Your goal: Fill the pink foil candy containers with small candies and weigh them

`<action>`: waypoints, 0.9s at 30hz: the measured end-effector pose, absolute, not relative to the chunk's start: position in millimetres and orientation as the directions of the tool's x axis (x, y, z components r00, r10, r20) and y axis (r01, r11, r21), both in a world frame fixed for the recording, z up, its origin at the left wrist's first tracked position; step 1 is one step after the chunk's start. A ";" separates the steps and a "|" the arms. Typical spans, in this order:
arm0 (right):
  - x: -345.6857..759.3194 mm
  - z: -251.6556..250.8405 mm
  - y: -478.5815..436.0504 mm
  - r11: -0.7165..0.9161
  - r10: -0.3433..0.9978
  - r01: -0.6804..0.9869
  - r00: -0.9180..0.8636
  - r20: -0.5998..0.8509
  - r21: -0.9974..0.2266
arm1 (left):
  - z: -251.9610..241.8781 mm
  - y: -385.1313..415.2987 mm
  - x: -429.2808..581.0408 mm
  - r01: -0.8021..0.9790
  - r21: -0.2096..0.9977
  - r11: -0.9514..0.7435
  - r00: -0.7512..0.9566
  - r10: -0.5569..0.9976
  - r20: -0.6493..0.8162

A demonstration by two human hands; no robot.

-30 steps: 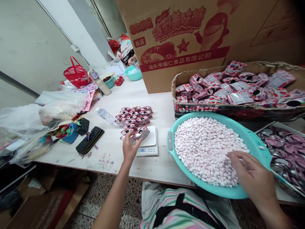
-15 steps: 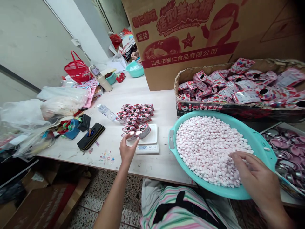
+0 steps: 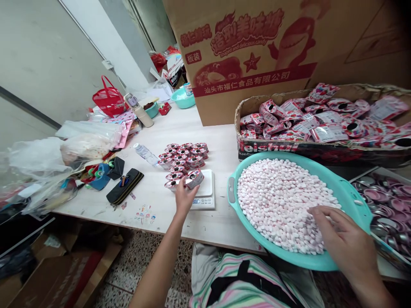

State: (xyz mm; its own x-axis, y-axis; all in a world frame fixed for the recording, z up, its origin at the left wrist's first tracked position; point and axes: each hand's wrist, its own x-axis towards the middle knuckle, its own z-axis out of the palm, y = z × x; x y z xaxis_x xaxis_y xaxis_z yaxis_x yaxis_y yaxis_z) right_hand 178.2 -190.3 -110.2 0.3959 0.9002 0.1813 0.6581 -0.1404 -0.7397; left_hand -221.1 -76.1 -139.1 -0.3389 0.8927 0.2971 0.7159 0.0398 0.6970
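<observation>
On the white digital scale [image 3: 208, 183] sits a round candy container [image 3: 194, 179] in a red and pink printed wrapper, with a dark hole in its top. The thumb and fingers of my left hand [image 3: 185, 197] close around its near side. Several matching containers [image 3: 180, 157] stand in rows just behind and to the left. My right hand [image 3: 345, 239] is over the small white and pinkish candies [image 3: 282, 201], its thumb and fingertips pinched together at their surface. Whatever lies between those fingertips is hidden. The candies fill a wide turquoise basin [image 3: 231, 188].
Behind the basin, an open carton [image 3: 272, 147] holds more printed wrappers. A tall cardboard box [image 3: 212, 107] stands at the back. Pink and silvery lids [image 3: 385, 205] lie at the right. A clear bottle [image 3: 146, 154], black pouch [image 3: 125, 186] and plastic bags [image 3: 41, 158] are leftward.
My left hand has moved right, from beside the container on the scale to gripping it. My right hand stays at the candies. A distant person's hand is no longer visible.
</observation>
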 end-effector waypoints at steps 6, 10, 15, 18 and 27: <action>180.7 -119.4 -188.4 -0.095 0.909 0.648 0.367 0.200 -0.756 | -101.0 -71.5 -188.5 0.711 0.697 -0.093 -0.287 0.866 0.409; 179.3 -120.4 -185.7 -0.063 0.904 0.649 0.359 0.232 -0.758 | -47.9 -83.6 -146.1 0.722 0.573 -0.388 -0.098 0.762 0.640; 176.9 -116.4 -185.4 -0.036 0.896 0.636 0.362 0.257 -0.771 | -29.0 -74.7 -100.7 0.685 0.410 -0.602 0.198 0.695 0.691; 176.0 -113.4 -185.7 -0.022 0.892 0.623 0.366 0.267 -0.782 | -36.0 -65.2 -86.5 0.668 0.379 -0.640 0.267 0.682 0.680; 173.6 -108.9 -184.8 0.010 0.890 0.599 0.360 0.281 -0.801 | -48.4 -58.5 -82.9 0.671 0.415 -0.614 0.283 0.729 0.623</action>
